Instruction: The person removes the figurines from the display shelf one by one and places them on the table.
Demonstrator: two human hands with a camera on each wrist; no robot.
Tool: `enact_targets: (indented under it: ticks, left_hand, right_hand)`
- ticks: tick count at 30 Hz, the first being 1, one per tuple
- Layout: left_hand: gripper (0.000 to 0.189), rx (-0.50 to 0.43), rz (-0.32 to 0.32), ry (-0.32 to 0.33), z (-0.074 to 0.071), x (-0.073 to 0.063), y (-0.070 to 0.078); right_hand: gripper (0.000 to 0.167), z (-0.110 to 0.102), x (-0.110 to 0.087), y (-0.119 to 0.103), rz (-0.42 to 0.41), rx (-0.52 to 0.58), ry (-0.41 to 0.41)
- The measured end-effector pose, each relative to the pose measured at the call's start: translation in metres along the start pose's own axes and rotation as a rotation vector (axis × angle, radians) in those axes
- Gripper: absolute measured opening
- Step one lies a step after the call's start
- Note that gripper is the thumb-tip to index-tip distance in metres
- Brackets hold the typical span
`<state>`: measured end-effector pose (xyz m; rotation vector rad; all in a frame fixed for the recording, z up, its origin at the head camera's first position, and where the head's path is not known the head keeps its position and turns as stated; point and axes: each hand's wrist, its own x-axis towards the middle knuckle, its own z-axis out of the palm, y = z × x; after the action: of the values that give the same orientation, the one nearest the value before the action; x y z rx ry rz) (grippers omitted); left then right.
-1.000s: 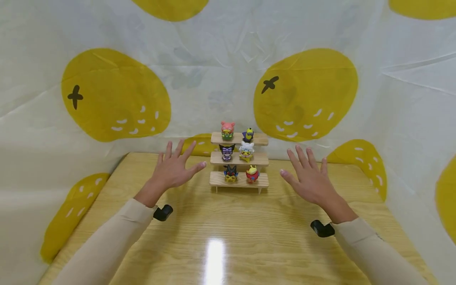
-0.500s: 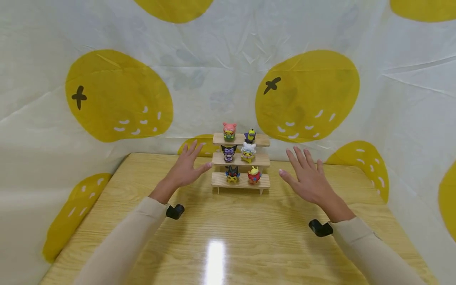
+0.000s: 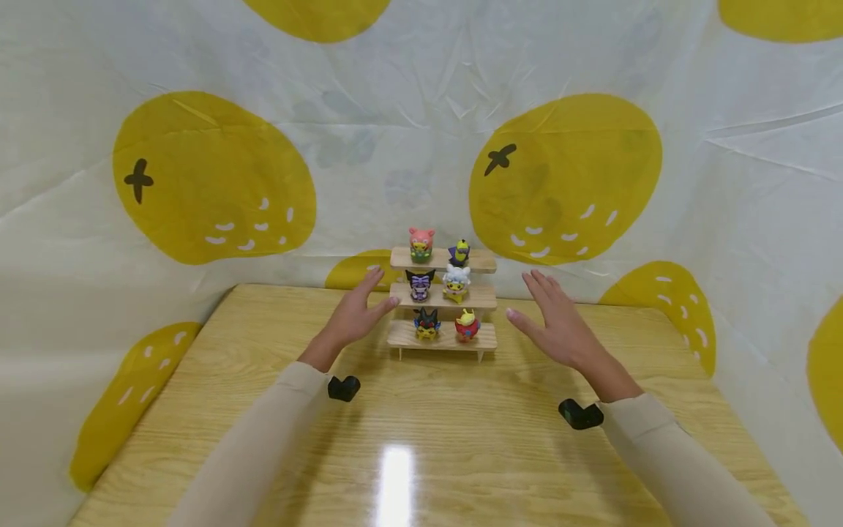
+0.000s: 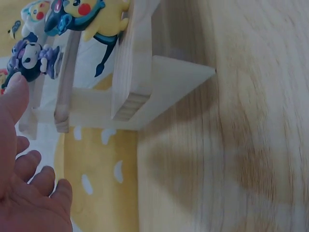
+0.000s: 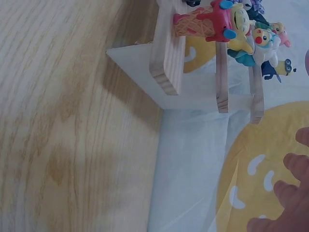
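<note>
Six figurines [image 3: 420,287] line a tiered wooden rack [image 3: 442,344] near the grained table's [image 3: 454,410] back edge, creased fruit-print cloth [image 3: 388,146] behind, left hand [image 3: 353,316] and right hand [image 3: 557,324] outstretched alongside.

We could pass over the bench [image 3: 461,413] in front of the tiered stand [image 3: 484,296]; behind it, the patterned cloth [image 3: 395,168] bars us.

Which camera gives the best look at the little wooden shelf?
The head view: all three tiers of the shelf show there, front on. The left wrist view catches only its left end, the right wrist view only its right, both cropped.
</note>
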<state>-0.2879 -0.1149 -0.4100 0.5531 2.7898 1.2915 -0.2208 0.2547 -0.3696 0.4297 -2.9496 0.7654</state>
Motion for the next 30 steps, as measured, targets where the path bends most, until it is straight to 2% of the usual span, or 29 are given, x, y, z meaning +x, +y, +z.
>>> enact_targets:
  ticks: [6,9,12,17,23,30]
  left_hand:
    - [0.078,-0.124,-0.025,-0.009,0.008,0.008,-0.008]
    - [0.082,-0.169,-0.042,-0.026,0.011,0.014,-0.012]
    - [0.083,-0.197,-0.044,-0.029,0.014,0.018,-0.013]
    - [0.075,-0.230,-0.037,-0.018,0.019,0.022,-0.012]
    - [0.069,-0.244,-0.063,0.015,0.025,0.023,-0.011]
    - [0.068,-0.296,-0.089,0.047,0.028,0.027,-0.010]
  right_hand:
    - [0.087,0.000,0.007,-0.002,0.041,0.097,0.014]
    - [0.083,0.000,0.010,-0.002,0.074,0.132,0.061]
    - [0.078,-0.001,0.013,-0.002,0.098,0.214,0.112]
    - [0.067,-0.002,0.018,-0.003,0.092,0.352,0.171]
    - [0.056,-0.004,0.027,-0.004,0.084,0.398,0.245]
    - [0.056,-0.007,0.042,-0.007,0.132,0.440,0.235]
